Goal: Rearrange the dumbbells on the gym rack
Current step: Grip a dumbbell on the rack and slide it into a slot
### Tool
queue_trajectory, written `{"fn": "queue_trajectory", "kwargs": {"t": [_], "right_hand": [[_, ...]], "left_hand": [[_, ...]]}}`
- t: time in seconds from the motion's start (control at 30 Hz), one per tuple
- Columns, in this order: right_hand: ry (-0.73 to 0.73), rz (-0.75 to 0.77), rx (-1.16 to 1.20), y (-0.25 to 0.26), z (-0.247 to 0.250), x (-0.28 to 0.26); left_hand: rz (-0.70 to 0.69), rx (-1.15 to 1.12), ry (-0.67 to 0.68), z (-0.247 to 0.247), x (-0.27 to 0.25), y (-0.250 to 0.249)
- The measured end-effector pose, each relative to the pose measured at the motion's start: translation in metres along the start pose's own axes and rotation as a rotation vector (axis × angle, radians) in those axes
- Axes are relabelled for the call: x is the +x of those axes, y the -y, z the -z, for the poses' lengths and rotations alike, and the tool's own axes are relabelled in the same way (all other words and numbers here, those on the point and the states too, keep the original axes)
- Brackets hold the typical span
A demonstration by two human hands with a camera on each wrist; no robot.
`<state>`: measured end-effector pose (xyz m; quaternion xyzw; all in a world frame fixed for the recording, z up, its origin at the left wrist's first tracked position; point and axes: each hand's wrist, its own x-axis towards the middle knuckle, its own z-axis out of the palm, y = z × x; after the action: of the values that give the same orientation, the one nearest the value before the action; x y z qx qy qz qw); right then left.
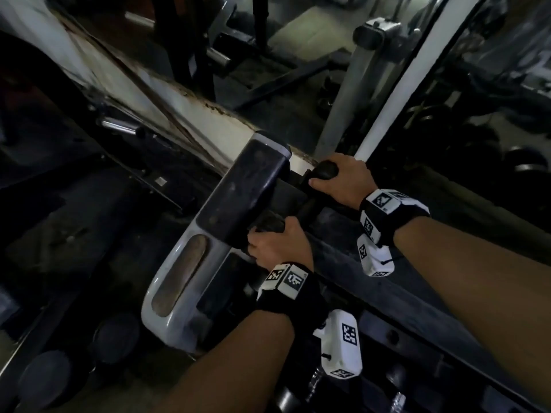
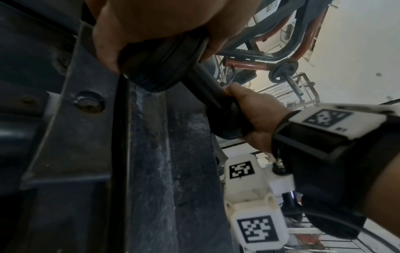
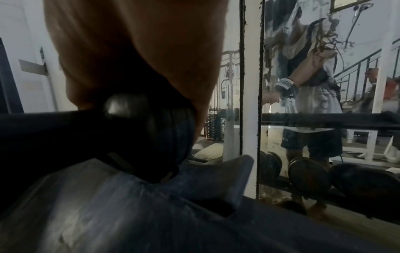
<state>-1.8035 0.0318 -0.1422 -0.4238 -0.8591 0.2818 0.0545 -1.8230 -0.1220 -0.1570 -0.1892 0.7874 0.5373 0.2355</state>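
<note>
Both hands hold one black dumbbell (image 1: 301, 201) at the end of the gym rack's top shelf (image 1: 372, 263). The left hand (image 1: 280, 245) curls around its near head; the right hand (image 1: 346, 183) wraps over its far head, beside the mirror (image 1: 298, 93).

Matt black rubbery dumbbell (image 1: 301, 201); scuffed, worn painted metal rack (image 2: 151, 154).

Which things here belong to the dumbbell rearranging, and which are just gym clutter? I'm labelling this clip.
Part of the job:
- dumbbell, one end gripped by each of the hands
- left hand
- right hand
- rack rail beneath it
- other dumbbells lower down

Just about:
- mirror behind the rack
- weight machine in the background
</note>
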Motion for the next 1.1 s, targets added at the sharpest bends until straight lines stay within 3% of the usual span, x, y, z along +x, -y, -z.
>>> {"fn": "queue_trajectory", "kwargs": {"t": [0.63, 1.1], "right_hand": [[0.069, 0.124, 0.055, -0.020, 0.003, -0.008], [0.068, 0.152, 0.079, -0.029, 0.004, -0.013]], "left_hand": [[0.003, -0.080, -0.078, -0.013, -0.033, 0.025], [-0.091, -0.068, -0.097, -0.011, -0.038, 0.034]]}}
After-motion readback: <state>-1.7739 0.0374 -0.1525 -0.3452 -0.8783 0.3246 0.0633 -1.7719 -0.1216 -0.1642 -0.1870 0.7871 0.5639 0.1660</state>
